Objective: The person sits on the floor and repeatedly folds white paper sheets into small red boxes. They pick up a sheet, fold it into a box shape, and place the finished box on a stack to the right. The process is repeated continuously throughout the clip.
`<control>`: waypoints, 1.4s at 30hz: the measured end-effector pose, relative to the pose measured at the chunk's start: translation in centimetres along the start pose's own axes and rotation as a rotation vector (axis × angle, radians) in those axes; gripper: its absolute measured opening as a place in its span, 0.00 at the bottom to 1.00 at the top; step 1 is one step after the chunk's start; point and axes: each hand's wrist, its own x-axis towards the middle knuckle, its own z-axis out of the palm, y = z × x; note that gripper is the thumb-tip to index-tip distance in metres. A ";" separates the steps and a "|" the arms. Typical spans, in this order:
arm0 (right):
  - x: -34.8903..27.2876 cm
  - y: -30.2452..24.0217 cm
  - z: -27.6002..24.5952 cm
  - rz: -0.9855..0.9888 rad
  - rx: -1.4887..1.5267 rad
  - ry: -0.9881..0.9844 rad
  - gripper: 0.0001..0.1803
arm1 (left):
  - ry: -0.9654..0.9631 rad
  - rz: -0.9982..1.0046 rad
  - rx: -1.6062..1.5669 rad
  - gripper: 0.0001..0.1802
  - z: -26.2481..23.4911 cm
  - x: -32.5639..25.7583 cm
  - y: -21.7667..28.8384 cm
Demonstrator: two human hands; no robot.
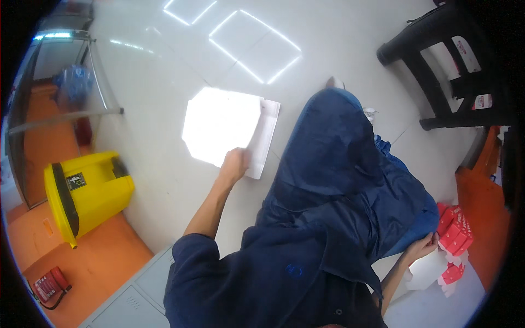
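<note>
White and flat, a sheet of cardboard lies on the glossy pale floor, cut with clipped corners on its far and left edges and with a narrow folded flap along its right side. It glares under the ceiling lights, whose square outlines also reflect off the smooth tiles beyond it. The left hand rests on the near edge of this sheet, fingers curled over the rim where the main panel meets the flap, pinching the cardboard between thumb and fingers. The bare forearm runs back to a rolled dark blue sleeve.

Dark blue cloth covers the person's bent leg, soft and creased, stretching up the middle of the view just to the right of the sheet. Beyond the knee a pale shoe tip shows.

Low on the right, the right hand touches a loose heap of red and white cartons, flat-packed and overlapping, with a white sheet lying just under the fingers. The fingers lie against the edge of the heap; whether they grip a piece or only rest on it cannot be told.

At the left stands a yellow plastic bin with a black lid band, tilted in the lens, on an orange floor strip. A red box-like object lies near the lower left corner. A black chair frame of thick rounded bars stands at the upper right, well apart from both hands.
</note>
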 end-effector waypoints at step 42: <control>-4.6 -18.4 3.6 -0.258 1.033 -0.984 0.25 | -0.646 0.641 0.173 0.09 -9.1 4.4 37.3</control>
